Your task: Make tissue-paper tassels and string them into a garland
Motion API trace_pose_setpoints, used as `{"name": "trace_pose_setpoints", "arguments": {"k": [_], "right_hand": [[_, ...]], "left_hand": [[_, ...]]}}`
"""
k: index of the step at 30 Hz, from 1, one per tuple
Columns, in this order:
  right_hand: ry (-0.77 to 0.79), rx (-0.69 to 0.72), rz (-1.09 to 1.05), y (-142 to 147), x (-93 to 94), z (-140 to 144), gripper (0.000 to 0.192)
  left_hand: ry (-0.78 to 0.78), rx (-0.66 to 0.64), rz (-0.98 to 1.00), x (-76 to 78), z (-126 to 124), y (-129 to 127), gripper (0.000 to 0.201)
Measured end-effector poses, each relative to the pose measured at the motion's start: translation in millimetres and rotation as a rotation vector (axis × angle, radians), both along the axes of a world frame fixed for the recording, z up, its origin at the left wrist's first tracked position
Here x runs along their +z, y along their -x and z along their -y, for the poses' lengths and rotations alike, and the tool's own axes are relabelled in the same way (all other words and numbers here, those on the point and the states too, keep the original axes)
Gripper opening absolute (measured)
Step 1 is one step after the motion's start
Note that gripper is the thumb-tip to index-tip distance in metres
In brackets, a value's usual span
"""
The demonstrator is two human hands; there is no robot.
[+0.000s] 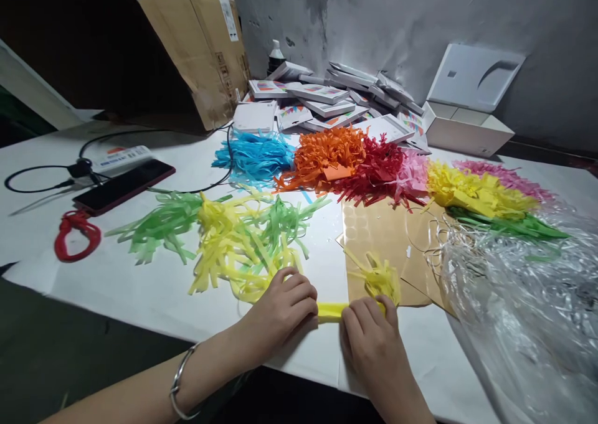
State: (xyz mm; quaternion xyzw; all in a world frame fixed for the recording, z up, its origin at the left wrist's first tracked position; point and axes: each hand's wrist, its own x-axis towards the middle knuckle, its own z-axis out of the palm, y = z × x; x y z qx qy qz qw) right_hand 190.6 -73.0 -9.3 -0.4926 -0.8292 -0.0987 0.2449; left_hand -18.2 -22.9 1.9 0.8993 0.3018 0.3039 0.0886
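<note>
both hands, left hand (284,306) and right hand (369,334), pinch a rolled yellow paper strip (332,310) on the white table (140,287)

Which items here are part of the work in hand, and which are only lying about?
In hand:
- left hand and right hand pressing a yellow paper strip
- its fringed yellow end
- yellow and green fringe pile

Lying about:
- phone
- red cord
- cardboard box
- stack of white boxes
- clear plastic heap
</note>
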Motion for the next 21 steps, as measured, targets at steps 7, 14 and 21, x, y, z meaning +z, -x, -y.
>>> {"name": "trace_pose_setpoints", "arguments": {"k": [7, 14, 21], "right_hand": [[-0.013, 0.067, -0.076, -1.0, 5.0, 0.9, 0.023], [-0.032, 0.126, -0.015, -5.6, 8.7, 10.1, 0.031], [0.017, 0.018, -0.217, -8.3, 1.5, 23.7, 0.019]], "left_hand": [[-0.015, -0.055, 0.011, 6.7, 2.7, 0.4, 0.024], [-0.107, -0.066, -0.162, 7.4, 6.1, 1.5, 0.027], [-0.029, -0.068, -0.171, -1.6, 4.5, 3.3, 0.021]]}}
